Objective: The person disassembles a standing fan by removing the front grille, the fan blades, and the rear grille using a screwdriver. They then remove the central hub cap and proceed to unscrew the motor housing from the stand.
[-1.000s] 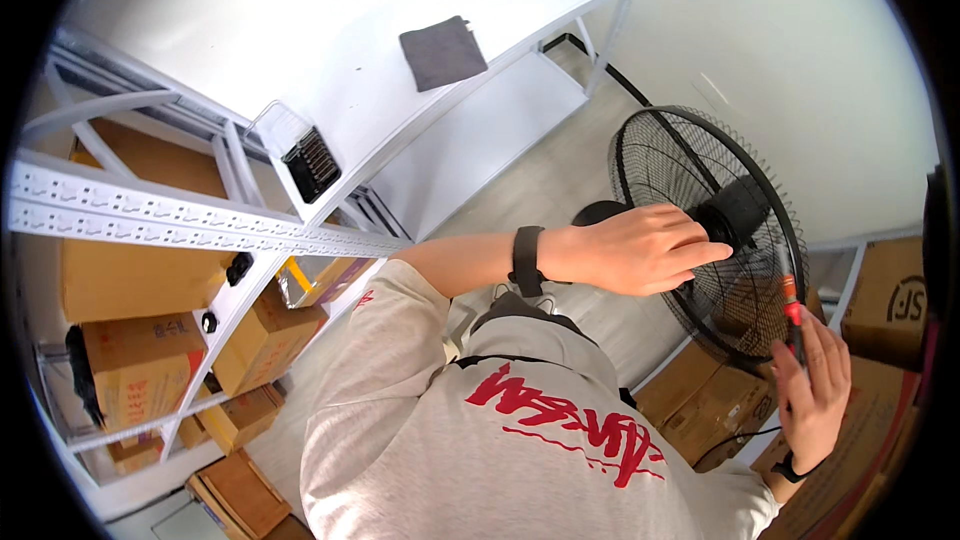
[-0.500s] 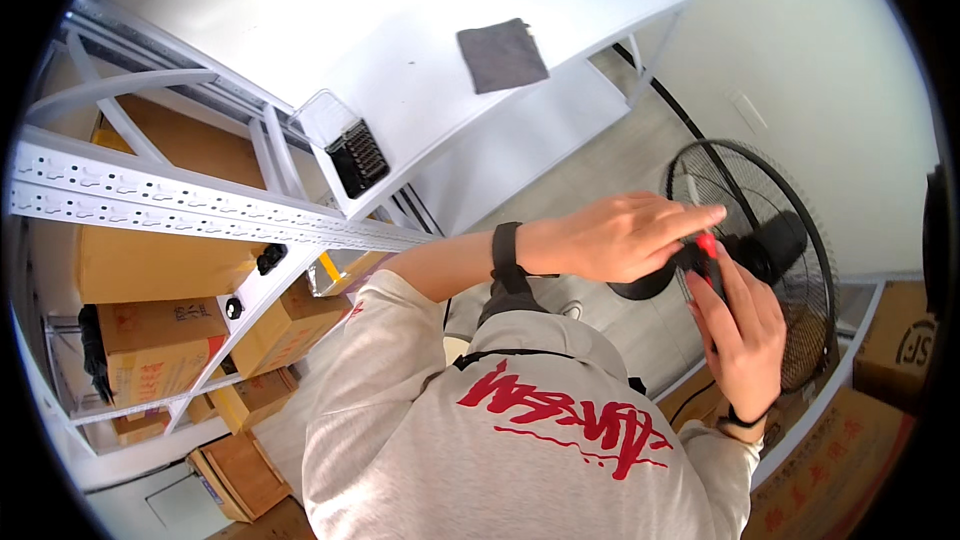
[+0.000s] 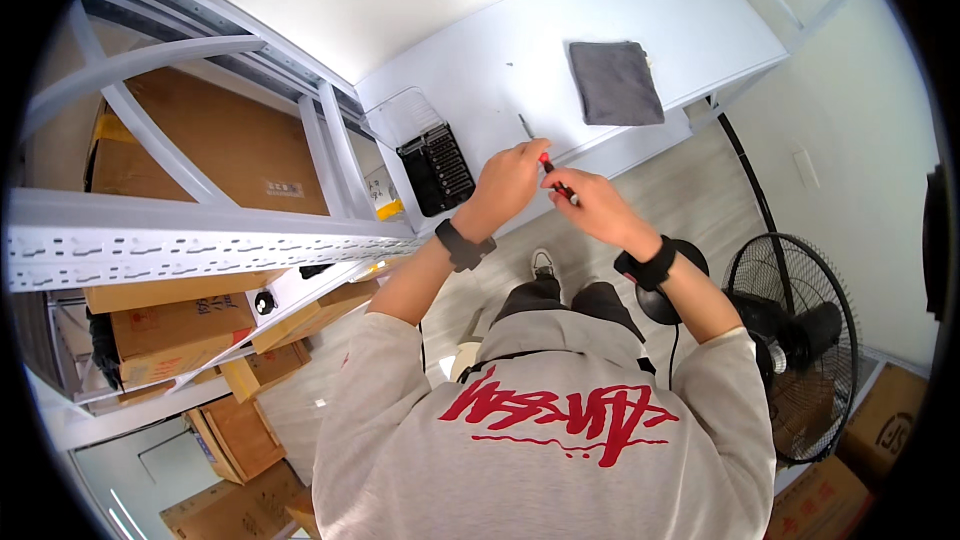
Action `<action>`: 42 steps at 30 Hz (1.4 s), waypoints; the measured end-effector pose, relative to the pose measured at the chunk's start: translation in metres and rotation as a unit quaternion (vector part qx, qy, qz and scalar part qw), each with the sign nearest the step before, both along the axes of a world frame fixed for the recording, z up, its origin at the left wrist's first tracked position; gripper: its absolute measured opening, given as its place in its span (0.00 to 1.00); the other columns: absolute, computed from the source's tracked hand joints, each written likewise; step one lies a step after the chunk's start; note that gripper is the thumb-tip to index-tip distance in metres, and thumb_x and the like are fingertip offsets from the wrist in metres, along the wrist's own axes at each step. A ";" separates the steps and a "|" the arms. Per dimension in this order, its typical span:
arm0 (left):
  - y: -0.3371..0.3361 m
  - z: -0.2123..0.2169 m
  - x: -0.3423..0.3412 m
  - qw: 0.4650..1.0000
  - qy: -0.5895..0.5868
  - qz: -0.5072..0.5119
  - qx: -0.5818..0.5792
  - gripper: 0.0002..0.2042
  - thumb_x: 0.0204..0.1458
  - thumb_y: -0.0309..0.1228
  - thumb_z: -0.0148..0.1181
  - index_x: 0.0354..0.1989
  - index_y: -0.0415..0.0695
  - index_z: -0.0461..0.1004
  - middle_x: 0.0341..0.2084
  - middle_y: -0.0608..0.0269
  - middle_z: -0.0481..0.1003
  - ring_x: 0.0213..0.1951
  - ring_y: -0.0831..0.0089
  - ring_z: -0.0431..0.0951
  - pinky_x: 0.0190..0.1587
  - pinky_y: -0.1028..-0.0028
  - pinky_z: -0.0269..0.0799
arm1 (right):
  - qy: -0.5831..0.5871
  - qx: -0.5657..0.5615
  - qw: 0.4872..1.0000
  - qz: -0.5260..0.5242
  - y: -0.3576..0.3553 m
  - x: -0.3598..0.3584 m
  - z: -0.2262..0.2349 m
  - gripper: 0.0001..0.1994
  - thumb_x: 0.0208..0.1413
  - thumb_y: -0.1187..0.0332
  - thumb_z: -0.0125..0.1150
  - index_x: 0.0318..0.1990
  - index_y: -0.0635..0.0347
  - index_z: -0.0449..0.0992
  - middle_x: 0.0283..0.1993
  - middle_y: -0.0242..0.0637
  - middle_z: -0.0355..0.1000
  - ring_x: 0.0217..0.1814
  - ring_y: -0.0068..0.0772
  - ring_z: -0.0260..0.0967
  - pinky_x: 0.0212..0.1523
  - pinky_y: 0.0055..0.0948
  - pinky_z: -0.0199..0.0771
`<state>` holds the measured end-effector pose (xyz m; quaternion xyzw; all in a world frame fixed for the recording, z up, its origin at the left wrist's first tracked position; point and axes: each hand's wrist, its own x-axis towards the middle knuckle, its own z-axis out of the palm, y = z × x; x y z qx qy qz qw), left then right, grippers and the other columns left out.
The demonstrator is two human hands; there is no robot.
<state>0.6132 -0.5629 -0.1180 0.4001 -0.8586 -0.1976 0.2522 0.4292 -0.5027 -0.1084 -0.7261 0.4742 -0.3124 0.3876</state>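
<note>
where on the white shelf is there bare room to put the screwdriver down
The white shelf top is bare right of the grey cloth, and between the cloth and the black bit case. It is crowded where both hands, left and right, hold the screwdriver.

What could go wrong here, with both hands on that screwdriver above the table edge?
1. The screwdriver is pinched between the left hand and right hand over the table edge; a slip could drop it to the floor.
2. The fan and its cord stand close by the person's right side; a step back might snag them.
</note>
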 end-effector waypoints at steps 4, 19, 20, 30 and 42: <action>-0.022 -0.016 0.027 0.997 -0.042 0.051 0.028 0.16 0.49 0.20 0.54 0.49 0.38 0.72 0.35 0.47 0.77 0.36 0.50 0.78 0.38 0.57 0.74 | 0.039 -0.046 0.997 0.050 -0.045 0.033 -0.034 0.10 0.53 0.72 0.59 0.44 0.58 0.71 0.35 0.47 0.73 0.35 0.52 0.72 0.37 0.44 0.72; -0.068 -0.058 0.051 0.990 -0.097 0.098 0.041 0.09 0.48 0.20 0.53 0.39 0.36 0.73 0.34 0.47 0.75 0.40 0.49 0.76 0.43 0.58 0.73 | 0.156 -0.107 0.977 0.098 -0.103 0.064 -0.090 0.14 0.56 0.64 0.61 0.47 0.59 0.72 0.36 0.47 0.72 0.38 0.51 0.72 0.40 0.45 0.73; -0.069 -0.061 0.051 0.990 -0.098 0.097 0.031 0.10 0.49 0.20 0.52 0.40 0.36 0.74 0.34 0.46 0.75 0.39 0.48 0.76 0.42 0.58 0.73 | 0.132 -0.122 0.980 0.084 -0.104 0.057 -0.086 0.14 0.55 0.65 0.61 0.47 0.59 0.72 0.37 0.46 0.72 0.40 0.51 0.72 0.41 0.45 0.73; -0.070 -0.075 0.050 0.976 -0.183 0.110 -0.040 0.08 0.50 0.21 0.51 0.37 0.36 0.72 0.33 0.45 0.73 0.37 0.51 0.77 0.40 0.60 0.75 | 0.271 -0.255 0.836 -0.403 -0.133 -0.141 -0.082 0.22 0.51 0.59 0.69 0.48 0.64 0.74 0.48 0.53 0.72 0.54 0.53 0.68 0.55 0.46 0.68; -0.071 -0.052 0.032 0.944 -0.290 0.160 -0.008 0.15 0.50 0.26 0.54 0.47 0.40 0.72 0.37 0.44 0.73 0.39 0.49 0.77 0.42 0.57 0.74 | -0.119 0.335 0.873 -0.335 -0.152 -0.184 -0.080 0.25 0.46 0.55 0.74 0.41 0.71 0.76 0.26 0.29 0.69 0.15 0.21 0.59 0.16 0.18 0.59</action>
